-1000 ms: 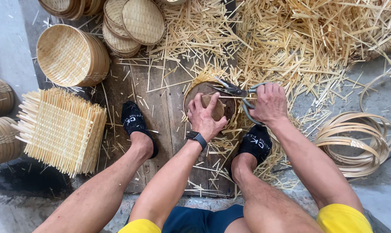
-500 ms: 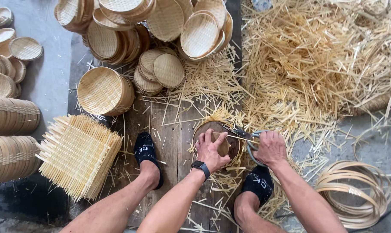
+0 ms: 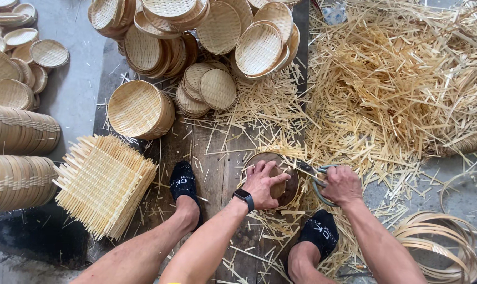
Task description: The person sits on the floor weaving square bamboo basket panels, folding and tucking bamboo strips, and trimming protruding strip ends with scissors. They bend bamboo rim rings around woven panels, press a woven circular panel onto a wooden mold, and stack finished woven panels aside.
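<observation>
At the far left we see rows of stacked baskets [image 3: 17, 158] lying on their sides; next to them a pile of square woven mats [image 3: 104, 181] with loose strip ends rests on the ground; round woven trays [image 3: 196, 42] are heaped beyond it. Near the middle our left hand [image 3: 262, 184] presses down on a small round woven tray [image 3: 287, 181] lying on the wooden board [image 3: 217, 168], fingers spread over its top; just to its right our right hand [image 3: 342, 184] has its fingers closed through the handles of the shears [image 3: 315, 176], whose blades meet the tray's rim; cut bamboo strips [image 3: 407, 89] cover the ground above; coiled hoops [image 3: 443, 244] lie at the right.
</observation>
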Tool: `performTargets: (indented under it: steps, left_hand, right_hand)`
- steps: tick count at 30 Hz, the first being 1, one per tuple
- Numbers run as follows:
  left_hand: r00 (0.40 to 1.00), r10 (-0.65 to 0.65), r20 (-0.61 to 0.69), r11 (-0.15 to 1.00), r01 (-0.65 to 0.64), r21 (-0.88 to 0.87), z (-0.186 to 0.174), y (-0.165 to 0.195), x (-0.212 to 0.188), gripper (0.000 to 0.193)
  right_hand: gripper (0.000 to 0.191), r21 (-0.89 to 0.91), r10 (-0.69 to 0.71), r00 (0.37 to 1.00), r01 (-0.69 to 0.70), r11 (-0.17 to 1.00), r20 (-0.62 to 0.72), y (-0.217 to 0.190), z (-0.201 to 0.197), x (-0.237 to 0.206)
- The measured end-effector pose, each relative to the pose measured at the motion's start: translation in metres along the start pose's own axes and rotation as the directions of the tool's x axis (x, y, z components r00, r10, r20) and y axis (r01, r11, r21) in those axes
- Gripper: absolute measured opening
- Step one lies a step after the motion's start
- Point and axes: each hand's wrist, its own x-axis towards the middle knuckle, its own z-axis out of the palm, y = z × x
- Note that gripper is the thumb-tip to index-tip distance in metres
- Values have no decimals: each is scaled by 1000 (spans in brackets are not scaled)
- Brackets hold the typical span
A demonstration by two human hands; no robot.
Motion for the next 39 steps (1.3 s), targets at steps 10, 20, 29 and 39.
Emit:
performTargets:
  steps: [10, 20, 29, 39]
  left_hand:
    - [994, -68, -83, 997, 66, -26, 23, 15, 4, 84]
    - [985, 163, 60, 982, -168, 86, 17, 1, 8, 80]
    - [928, 335, 165, 930, -354, 99, 9, -8, 12, 65]
    - [861, 424, 282, 864, -478, 161, 6, -3, 18, 66]
  right_hand:
    - [42, 163, -2, 962, 49, 985, -274, -6, 1, -7]
    - [58, 120, -78, 960, 114, 986, -270, 6, -17, -21]
    - [25, 11, -75, 996, 75, 997, 50, 26, 14, -18]
    - [39, 65, -129, 990, 132, 989, -51, 12, -8, -15]
